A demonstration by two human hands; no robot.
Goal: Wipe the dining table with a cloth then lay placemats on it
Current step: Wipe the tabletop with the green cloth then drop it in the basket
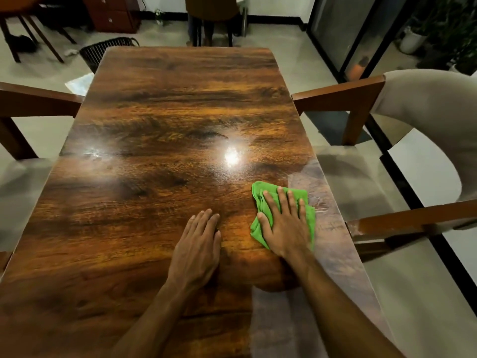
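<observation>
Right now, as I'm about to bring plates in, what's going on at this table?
A person is wiping the dining table. Their right hand presses a green cloth flat on the wood near the table's right edge, while the left hand rests flat on the bare surface beside it. No placemats lie on the table yet.

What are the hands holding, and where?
Nothing is gripped. The right hand presses flat on the middle of the green cloth; the left hand rests on the dining table.
</observation>
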